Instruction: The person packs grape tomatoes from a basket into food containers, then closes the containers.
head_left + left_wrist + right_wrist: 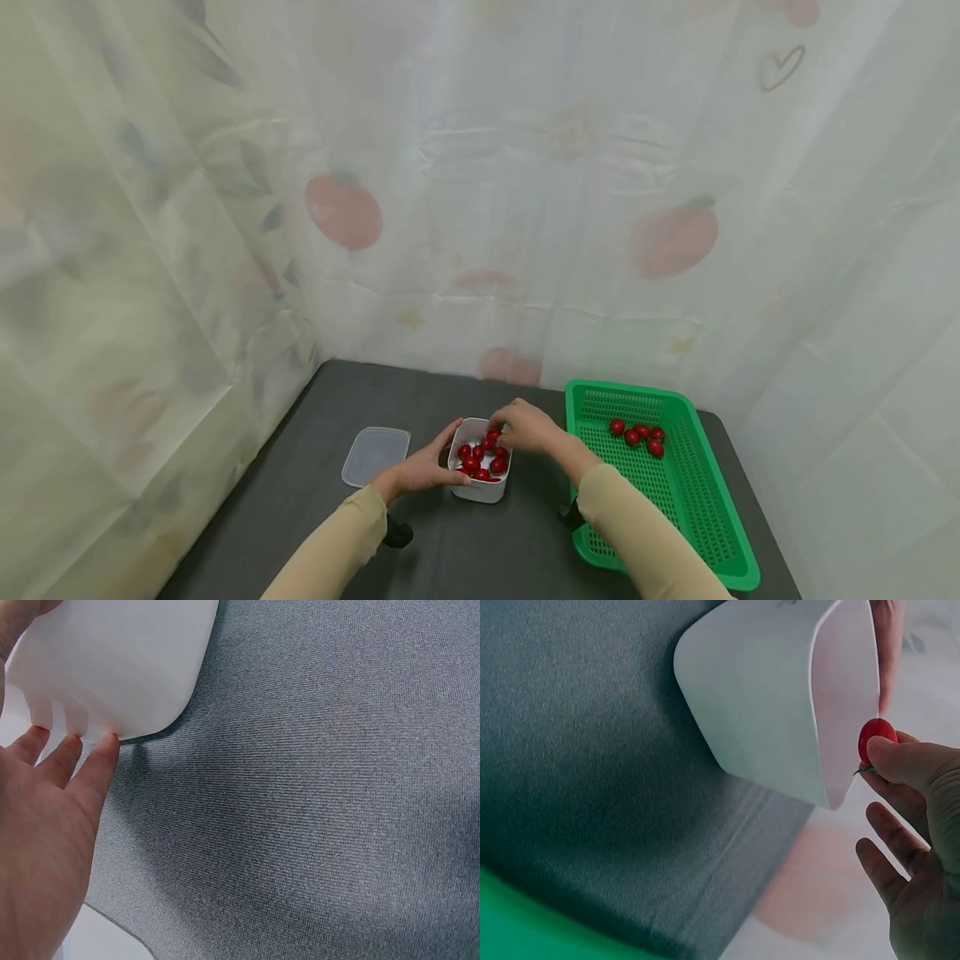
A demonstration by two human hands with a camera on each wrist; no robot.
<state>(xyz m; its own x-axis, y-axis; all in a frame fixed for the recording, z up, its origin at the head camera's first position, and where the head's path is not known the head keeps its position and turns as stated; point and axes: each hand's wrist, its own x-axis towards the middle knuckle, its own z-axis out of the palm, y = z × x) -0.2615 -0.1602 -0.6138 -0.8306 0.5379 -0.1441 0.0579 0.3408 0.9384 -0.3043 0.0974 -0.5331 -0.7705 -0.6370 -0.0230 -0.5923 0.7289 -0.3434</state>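
A white container (478,493) stands on the table with several red cherry tomatoes (498,465) inside. My left hand (420,472) holds it from the left, thumb at the near side and fingers toward the far side. In the left wrist view, three fingertips (109,739) touch the container's wall (135,660). Over the container's far right rim is my right hand (527,427). The right wrist view shows that hand pinching one cherry tomato (871,736) with a green stem between thumb and forefinger, close to the container's mouth; the other fingers are loosely bent.
To the right lies a green perforated basket (742,578) with several cherry tomatoes (656,448) near its far end. A translucent lid (377,457) is flat on the dark table (450,550), left of the container. Patterned curtains (480,208) hang behind and at the sides.
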